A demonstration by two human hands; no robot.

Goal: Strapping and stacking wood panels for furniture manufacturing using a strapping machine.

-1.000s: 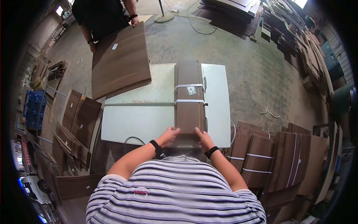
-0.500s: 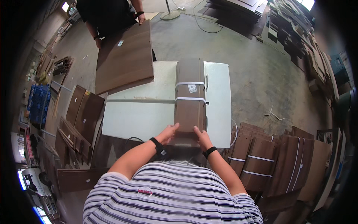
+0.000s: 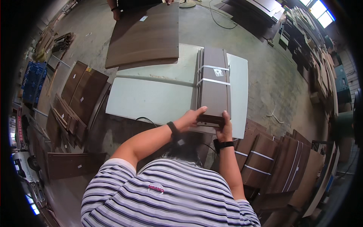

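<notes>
A long bundle of brown boards (image 3: 215,96), bound by two white straps, lies lengthwise across a pale white-topped work surface (image 3: 151,98). A white label (image 3: 218,72) sits on its top board between the straps. My left hand (image 3: 192,118) grips the near left corner, thumb on top and fingers hidden beneath or along the side. On the near right corner, my right hand (image 3: 225,128) is closed too, its thumb pointing up along the edge. Stacked board layers show along the bundle's left side and at its near end.
Across the surface, a person's hand (image 3: 117,15) holds a large brown panel (image 3: 145,36), tilted over the far left. Strapped board bundles (image 3: 258,159) stand at the near right. More brown panels (image 3: 81,85) lean at the left. A black cable (image 3: 146,119) curls by the near edge.
My view has shifted, so the bundle sits farther right and higher in it. The bundle's layered left side now shows. Both hands keep hold of its near end.
</notes>
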